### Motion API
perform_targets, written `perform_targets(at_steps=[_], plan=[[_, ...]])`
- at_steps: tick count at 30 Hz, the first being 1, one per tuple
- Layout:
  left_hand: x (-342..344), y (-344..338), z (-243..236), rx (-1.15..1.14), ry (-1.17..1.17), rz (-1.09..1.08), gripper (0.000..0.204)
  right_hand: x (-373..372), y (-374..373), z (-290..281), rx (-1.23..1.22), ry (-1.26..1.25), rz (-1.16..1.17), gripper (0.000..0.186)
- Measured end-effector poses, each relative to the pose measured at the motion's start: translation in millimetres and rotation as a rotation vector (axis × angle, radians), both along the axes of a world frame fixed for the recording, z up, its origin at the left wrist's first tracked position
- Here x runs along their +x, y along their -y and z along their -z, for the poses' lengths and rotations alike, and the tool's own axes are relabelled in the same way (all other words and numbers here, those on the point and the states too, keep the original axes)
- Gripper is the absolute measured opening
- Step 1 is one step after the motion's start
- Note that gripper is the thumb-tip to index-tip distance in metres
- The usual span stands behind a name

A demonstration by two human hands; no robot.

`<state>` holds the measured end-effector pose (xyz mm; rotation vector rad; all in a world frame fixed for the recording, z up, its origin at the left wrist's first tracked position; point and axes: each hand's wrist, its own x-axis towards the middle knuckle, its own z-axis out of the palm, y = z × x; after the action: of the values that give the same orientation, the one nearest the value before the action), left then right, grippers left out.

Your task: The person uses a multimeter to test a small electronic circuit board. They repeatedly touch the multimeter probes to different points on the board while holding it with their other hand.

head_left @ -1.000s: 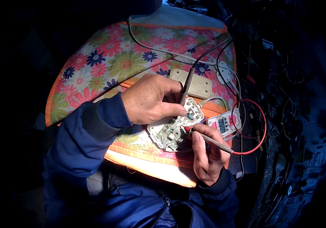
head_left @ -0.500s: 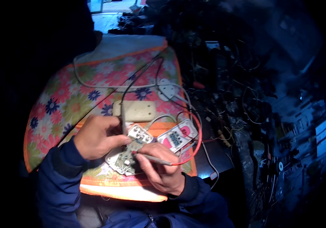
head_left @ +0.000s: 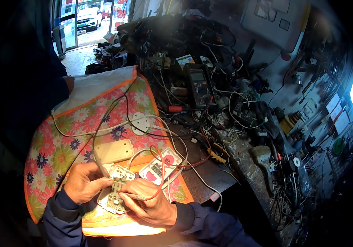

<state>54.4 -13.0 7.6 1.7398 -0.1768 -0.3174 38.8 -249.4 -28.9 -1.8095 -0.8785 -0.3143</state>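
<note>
- Main thing here is the opened white case (head_left: 124,173) with a green circuit board (head_left: 114,201) in it, lying on the flowery cloth (head_left: 63,154), around 7 o'clock from the middle of the view.
- Left hand (head_left: 84,182) sits at about 10 o'clock from that case. Thumb and forefinger are pinching the black-lead probe (head_left: 100,165), which stands steeply, thumb tip right over the board.
- Right hand (head_left: 153,202) comes in from 3 o'clock, fingers curled, thumb and forefinger pinching the red-lead probe (head_left: 137,197). It's held flatter, tip pointing left at the board.
- Can't tell if either tip actually touches anything, too small.
- At 12 o'clock from the case, just beyond it, there's a beige cover (head_left: 114,150).
- At 2 o'clock, a white-and-pink panel (head_left: 158,166) with dark buttons.
- Farther up past the beige cover, toward 1 o'clock, a round white disc (head_left: 140,123).
- Dark multimeter (head_left: 201,87) also at 1 o'clock, well apart, among the bench clutter.
</note>
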Motion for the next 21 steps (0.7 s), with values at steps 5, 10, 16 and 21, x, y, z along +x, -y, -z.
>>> perform_targets(at_steps=[5,10,16,21], plan=[[0.5,4.1,-2.0,-0.015,-0.025,-0.002,0.014,-1.5,10.0,-1.7,0.128,-0.159,-0.022,0.008],[2.0,-1.2,2.7,0.045,-0.023,-0.011,0.013,42.3,70.3,-60.7,0.139,-0.124,0.209,0.007],[2.8,3.4,-1.7,0.0,-0.028,-0.016,0.014,191.8,178.5,-110.1,-0.332,0.214,0.845,0.02],[3.8,-0.1,2.0,0.031,-0.035,-0.026,0.015,285.1,213.6,-60.0,-0.675,0.247,0.867,0.029]])
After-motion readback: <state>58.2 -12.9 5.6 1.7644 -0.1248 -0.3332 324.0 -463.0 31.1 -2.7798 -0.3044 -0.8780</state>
